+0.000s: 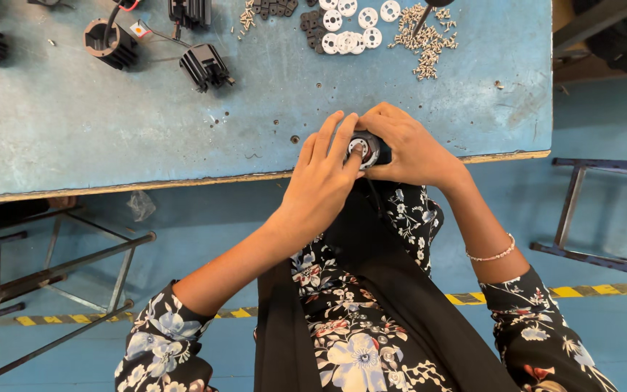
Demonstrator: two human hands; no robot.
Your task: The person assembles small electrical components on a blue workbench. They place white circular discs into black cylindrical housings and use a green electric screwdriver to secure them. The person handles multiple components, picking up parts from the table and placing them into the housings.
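**A:** Hands first. Both at the near table edge [183, 181], closed around one small round black part [366, 147] with a white ring face. Left hand [321, 181] comes in from the near-left, fingers [330, 138] over the top, thumb pressed on the white face. Right hand [408, 145] cups it from the right side, clamped.

**B:** Axis?

**A:** Round face points up toward the camera, so the axis looks roughly vertical. Part sits between the two hands, touching both. Neither hand is nearer. Body of the part is hidden under the fingers; can't tell if it rests on the table or hangs just off the edge.

**B:** Further back?

**A:** Mid-table, a ribbed black housing [205, 67] lying on its side, well apart. Far edge: white washers [350, 29], loose screw pile [426, 40], another round black housing [110, 43] with a cable. Top row is cut off by the frame.
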